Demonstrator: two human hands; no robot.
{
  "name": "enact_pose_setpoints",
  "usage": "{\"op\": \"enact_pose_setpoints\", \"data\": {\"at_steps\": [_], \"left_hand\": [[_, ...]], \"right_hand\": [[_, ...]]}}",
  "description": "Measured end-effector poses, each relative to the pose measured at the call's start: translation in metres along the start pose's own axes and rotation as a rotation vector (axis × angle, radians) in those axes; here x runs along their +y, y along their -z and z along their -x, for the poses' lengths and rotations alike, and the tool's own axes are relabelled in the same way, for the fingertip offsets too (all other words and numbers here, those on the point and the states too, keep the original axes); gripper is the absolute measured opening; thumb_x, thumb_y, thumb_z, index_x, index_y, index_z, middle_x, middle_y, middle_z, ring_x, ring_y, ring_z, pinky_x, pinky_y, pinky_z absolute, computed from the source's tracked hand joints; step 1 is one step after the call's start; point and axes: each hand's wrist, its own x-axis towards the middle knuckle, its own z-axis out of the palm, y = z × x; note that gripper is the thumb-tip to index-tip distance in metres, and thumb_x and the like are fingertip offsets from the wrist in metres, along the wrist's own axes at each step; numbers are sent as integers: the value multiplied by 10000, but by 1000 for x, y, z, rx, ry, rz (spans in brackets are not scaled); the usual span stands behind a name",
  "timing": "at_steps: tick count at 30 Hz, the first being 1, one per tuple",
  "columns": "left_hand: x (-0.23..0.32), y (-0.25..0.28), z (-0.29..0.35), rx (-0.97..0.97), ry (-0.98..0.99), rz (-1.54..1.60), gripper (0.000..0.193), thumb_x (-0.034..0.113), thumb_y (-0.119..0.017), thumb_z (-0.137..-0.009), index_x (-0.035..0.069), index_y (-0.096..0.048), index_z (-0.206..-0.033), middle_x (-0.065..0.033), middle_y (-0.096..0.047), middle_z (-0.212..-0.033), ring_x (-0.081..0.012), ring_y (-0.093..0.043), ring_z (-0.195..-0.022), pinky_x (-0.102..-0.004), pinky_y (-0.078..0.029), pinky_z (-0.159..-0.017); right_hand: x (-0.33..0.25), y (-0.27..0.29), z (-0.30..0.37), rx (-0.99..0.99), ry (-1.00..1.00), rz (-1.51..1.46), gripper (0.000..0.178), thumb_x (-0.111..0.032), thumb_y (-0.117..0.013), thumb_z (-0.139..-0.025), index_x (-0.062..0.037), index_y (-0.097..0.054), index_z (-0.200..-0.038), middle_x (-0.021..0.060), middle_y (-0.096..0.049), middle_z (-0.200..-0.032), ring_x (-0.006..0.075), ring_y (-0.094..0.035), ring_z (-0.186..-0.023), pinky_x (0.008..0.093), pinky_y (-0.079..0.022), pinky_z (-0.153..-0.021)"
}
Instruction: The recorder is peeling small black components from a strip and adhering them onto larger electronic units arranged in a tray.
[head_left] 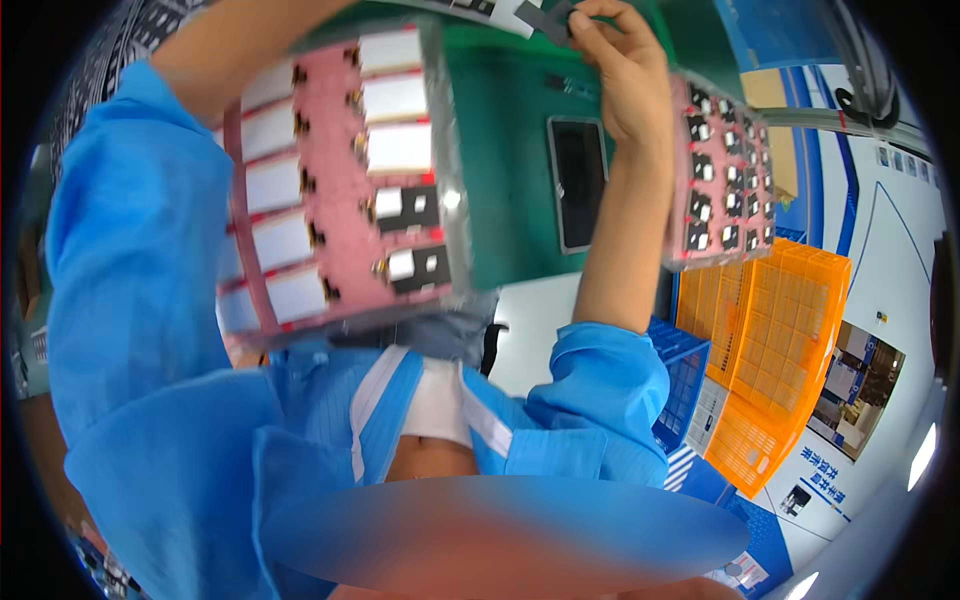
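At the top of the head view, my right hand (632, 75) pinches a dark grey flat piece (550, 22) between thumb and fingers. The piece lies against a pale strip (505, 15) with black parts, cut off by the upper edge. My left forearm (245, 40) reaches up past the top edge, so the left hand is hidden. Below that forearm lies a large pink foam tray (345, 235), holding rows of white rectangular parts; two at its lower right show black faces. Near my right forearm a black-faced rectangular panel (578, 185) rests on the green mat (510, 235).
Right of my forearm stands a second pink tray (680, 225) with rows of small black-and-white parts. Lower right are an orange plastic crate (785, 335) and a blue crate (683, 385). A metal rail (815, 118) runs along the upper right.
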Motion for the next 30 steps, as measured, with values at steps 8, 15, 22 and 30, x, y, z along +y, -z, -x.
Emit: {"op": "enact_pose_setpoints", "data": {"at_steps": [8,15,22,30], "left_hand": [[116,127,217,82,-215,316,167,131,-753,-832,18,-654,-905,-114,-621,-878,-317,-632,-812,-392,-500,-692],[140,126,273,40,-272,249,323,176,-841,-752,37,-682,-996,-120,-611,-1056,-316,-628,-989,-387,-525,-831],[119,78,261,535,-746,735,372,192,-861,-720,43,-673,-1005,-130,-621,-1050,-321,-631,-973,-387,-523,-808],[139,111,276,-24,-11,253,378,171,-864,-704,43,-642,-982,-114,-616,-990,-309,-633,-889,-378,-518,-755]], "right_hand": [[-10,-22,110,-145,-79,71,196,-73,-741,-911,-37,-664,-1087,-16,-665,-828,38,-554,-750,198,-403,-666],[-4,-44,109,-152,-50,106,152,-102,-762,-896,-28,-669,-990,-13,-669,-829,40,-548,-749,204,-412,-667],[8,-60,95,-100,-43,87,174,-160,-809,-852,-55,-700,-938,-18,-642,-814,84,-574,-727,251,-437,-636],[16,-65,88,-156,-51,191,132,-112,-701,-942,-7,-694,-1022,-1,-694,-927,58,-606,-860,212,-453,-783]]}}
